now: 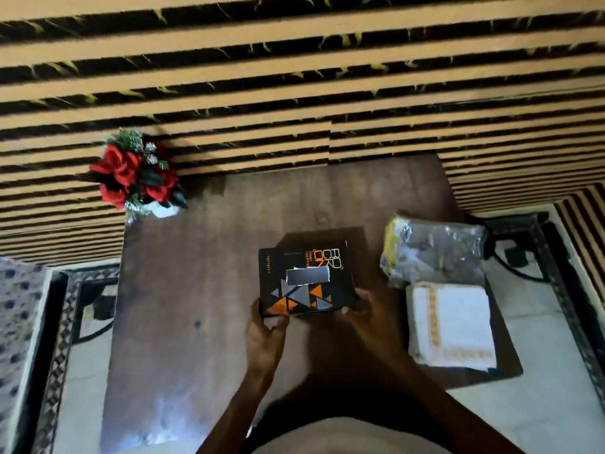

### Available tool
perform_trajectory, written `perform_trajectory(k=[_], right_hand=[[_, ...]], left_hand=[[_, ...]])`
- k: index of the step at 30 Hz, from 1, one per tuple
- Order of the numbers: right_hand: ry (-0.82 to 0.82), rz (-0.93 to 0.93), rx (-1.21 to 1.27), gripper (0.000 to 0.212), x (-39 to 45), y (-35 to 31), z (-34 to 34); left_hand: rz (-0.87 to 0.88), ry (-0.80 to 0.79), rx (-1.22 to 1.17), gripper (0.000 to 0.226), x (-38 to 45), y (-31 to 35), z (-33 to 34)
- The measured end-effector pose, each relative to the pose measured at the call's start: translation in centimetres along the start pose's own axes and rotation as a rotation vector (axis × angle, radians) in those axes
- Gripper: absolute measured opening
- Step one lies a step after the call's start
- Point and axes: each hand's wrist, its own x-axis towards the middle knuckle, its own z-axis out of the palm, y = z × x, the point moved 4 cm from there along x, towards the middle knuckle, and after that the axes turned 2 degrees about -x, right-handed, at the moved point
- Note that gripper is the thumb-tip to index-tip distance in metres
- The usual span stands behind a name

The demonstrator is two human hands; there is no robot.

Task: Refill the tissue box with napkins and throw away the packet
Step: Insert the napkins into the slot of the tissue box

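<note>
Both hands on the black tissue box (306,278), near end. My left hand (265,335) pinches its near-left corner, fingers (281,319) curled under the edge; my right hand (360,311) grips the near-right corner. Box sits on the worktop (203,290), slot up. Right of my right hand: napkins (451,326) stacked, crumpled packet (432,250) just beyond, touching them.

My view is dim and softly blurred; a pale glare sits on the table (157,417) at its near left corner (edges bow, wide-angle).
</note>
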Motion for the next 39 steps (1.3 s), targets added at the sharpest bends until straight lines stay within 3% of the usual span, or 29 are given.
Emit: perform_trajectory(k=[4, 7, 8, 10, 12, 15, 25, 33, 39], right_hand=[[-0.035, 0.001, -0.069, 0.025, -1.7, 2.2, -0.4], [-0.085, -0.028, -0.143, 0.015, -1.6, 2.7, -0.6], [-0.063, -0.038, -0.13, 0.018, -1.3, 2.5, -0.8], [-0.044, -0.043, -0.058, 0.029, -0.3, 1.7, -1.2], [-0.084, -0.054, -0.028, 0.038, 0.9, 1.0, -1.2], [-0.214, -0.059, 0.032, 0.044, 1.8, -0.3, -1.0], [-0.305, 0.036, 0.079, 0.063, 3.6, -1.9, -1.0], [-0.19, 0.112, 0.057, 0.057, 3.9, -2.8, -1.3], [-0.211, 0.068, 0.02, 0.071, 4.2, -2.8, -1.5]], left_hand=[[-0.053, 0.027, 0.063, 0.065, -2.8, -2.0, -0.2], [0.147, 0.125, 0.39, 0.095, -3.9, -0.4, -0.5], [0.275, 0.082, 0.498, 0.099, -4.0, 0.9, 0.0], [0.494, -0.158, 0.715, 0.106, -3.7, 3.1, 2.0], [0.621, -0.373, 0.975, 0.119, -2.6, 4.3, 4.1], [0.722, -0.523, 1.241, 0.136, -0.7, 4.6, 6.3], [0.64, -0.499, 1.231, 0.143, 0.5, 4.9, 7.0], [0.627, -0.504, 1.22, 0.14, 0.5, 5.1, 7.0], [0.629, -0.508, 1.221, 0.14, 0.7, 5.0, 7.1]])
